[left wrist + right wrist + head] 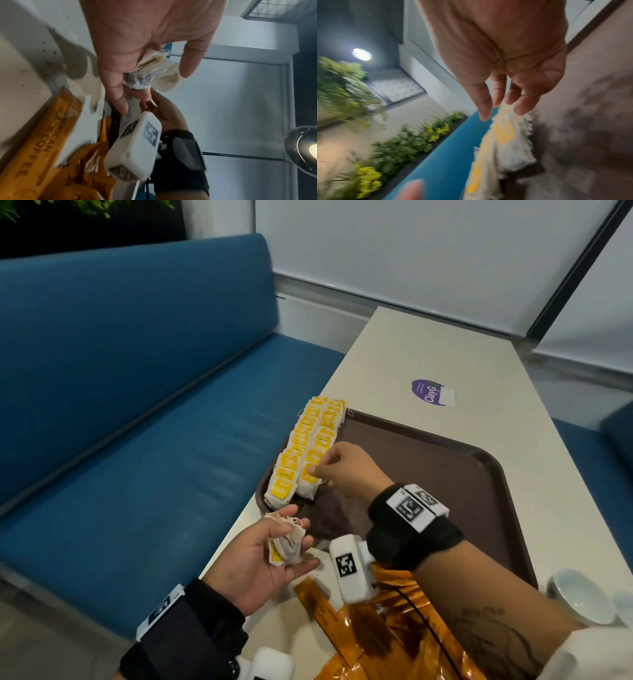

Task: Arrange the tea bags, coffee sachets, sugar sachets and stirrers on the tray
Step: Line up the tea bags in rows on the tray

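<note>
Tea bags (306,445) with yellow tags lie in two overlapping rows along the left edge of the brown tray (445,474), which sits on the counter (428,350). The right hand (346,470) reaches over the tray, its fingertips (317,472) touching the near end of the inner row, fingers loosely extended and gripping nothing. The left hand (270,559), palm up beside the tray's near left corner, cups a small bundle of tea bags (287,544). Orange coffee sachets (370,628) lie heaped at the counter's near edge.
</note>
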Demonstrator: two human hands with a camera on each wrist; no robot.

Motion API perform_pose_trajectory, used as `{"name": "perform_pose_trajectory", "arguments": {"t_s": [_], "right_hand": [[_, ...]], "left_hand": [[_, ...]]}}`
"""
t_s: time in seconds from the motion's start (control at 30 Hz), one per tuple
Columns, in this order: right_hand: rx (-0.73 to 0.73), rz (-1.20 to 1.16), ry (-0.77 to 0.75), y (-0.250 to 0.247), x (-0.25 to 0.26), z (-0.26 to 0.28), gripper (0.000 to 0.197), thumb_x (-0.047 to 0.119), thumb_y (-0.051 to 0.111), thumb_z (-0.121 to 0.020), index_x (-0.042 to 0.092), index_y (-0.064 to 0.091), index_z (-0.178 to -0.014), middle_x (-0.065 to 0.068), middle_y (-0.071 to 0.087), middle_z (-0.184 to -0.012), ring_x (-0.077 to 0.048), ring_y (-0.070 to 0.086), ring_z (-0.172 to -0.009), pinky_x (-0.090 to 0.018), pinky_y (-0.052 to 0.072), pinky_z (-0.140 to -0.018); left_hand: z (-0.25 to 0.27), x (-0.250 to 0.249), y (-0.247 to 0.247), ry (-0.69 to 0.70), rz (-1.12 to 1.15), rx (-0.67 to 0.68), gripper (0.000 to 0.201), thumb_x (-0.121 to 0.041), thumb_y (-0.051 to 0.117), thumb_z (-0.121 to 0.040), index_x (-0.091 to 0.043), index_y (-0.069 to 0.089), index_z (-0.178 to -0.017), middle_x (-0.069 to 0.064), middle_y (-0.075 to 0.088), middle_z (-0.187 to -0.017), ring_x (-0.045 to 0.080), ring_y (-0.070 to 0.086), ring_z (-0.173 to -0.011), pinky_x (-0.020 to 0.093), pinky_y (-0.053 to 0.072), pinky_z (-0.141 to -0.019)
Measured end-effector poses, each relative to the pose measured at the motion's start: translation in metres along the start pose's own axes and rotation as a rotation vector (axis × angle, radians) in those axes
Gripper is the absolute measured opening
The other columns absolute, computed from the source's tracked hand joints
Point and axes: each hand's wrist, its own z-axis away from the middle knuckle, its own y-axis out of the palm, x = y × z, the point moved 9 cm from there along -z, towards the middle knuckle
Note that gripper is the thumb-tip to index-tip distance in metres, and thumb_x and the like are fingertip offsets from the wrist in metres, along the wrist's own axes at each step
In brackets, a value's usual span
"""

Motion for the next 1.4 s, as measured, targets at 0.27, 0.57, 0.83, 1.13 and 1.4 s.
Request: {"name": "perform_pose_trajectory", "arguments": {"t_s": [0.27, 0.57, 0.83, 1.13, 1.4], "right_hand": [[0.24, 0.229, -0.151, 0.014, 0.013, 0.085, 0.02, 0.023, 0.076, -0.077, 0.013, 0.066, -0.091, -0.001, 0.068, -0.084, -0.011, 0.063, -0.074, -0.027, 0.053, -0.07], [0.038, -0.375, -0.001, -0.015, -0.02, 0.107, 0.013, 0.01, 0.066, -0.086, 0.009, 0.056, -0.078, -0.003, 0.06, -0.064, -0.002, 0.053, -0.043, -0.015, 0.039, -0.041], [0.188, -0.371, -0.079, -0.019, -0.018, 0.115, 0.028, -0.009, 0.054, -0.086, 0.015, 0.052, -0.101, -0.007, 0.061, -0.089, -0.007, 0.057, -0.057, -0.014, 0.04, -0.043], [0.359, -0.145, -0.372, -0.02, 0.007, 0.112, 0.016, -0.004, 0.065, -0.082, 0.006, 0.071, -0.093, 0.004, 0.062, -0.088, -0.004, 0.062, -0.08, -0.017, 0.05, -0.074], [0.085, -0.094, -0.176, -0.019, 0.005, 0.047, 0.004, 0.012, 0.063, -0.088, 0.01, 0.061, -0.086, 0.001, 0.06, -0.076, -0.003, 0.052, -0.06, -0.006, 0.036, -0.045]], "left_hand": [[0.006, 0.013, 0.022, 0.002, -0.143, 0.047, 0.049, -0.034, 0.055, -0.077, -0.012, 0.058, -0.119, 0.015, 0.06, -0.096, 0.017, 0.067, -0.077, 0.038, 0.057, -0.072], [0.011, 0.021, 0.028, 0.057, -0.234, 0.086, 0.04, -0.018, 0.065, -0.069, -0.015, 0.06, -0.108, 0.007, 0.068, -0.085, 0.018, 0.066, -0.072, 0.032, 0.058, -0.059], [0.006, 0.019, 0.02, 0.029, -0.287, -0.033, 0.01, -0.015, 0.055, -0.089, -0.016, 0.059, -0.098, 0.005, 0.064, -0.072, 0.013, 0.058, -0.051, 0.02, 0.043, -0.038], [0.01, 0.031, 0.023, -0.202, -0.321, 0.069, 0.025, -0.021, 0.058, -0.074, -0.011, 0.06, -0.096, 0.006, 0.061, -0.066, 0.01, 0.05, -0.044, 0.013, 0.035, -0.032], [-0.001, 0.01, -0.001, -0.091, -0.097, -0.06, 0.023, -0.005, 0.041, -0.09, -0.009, 0.055, -0.107, 0.014, 0.068, -0.083, 0.023, 0.063, -0.057, 0.026, 0.053, -0.044]]}}
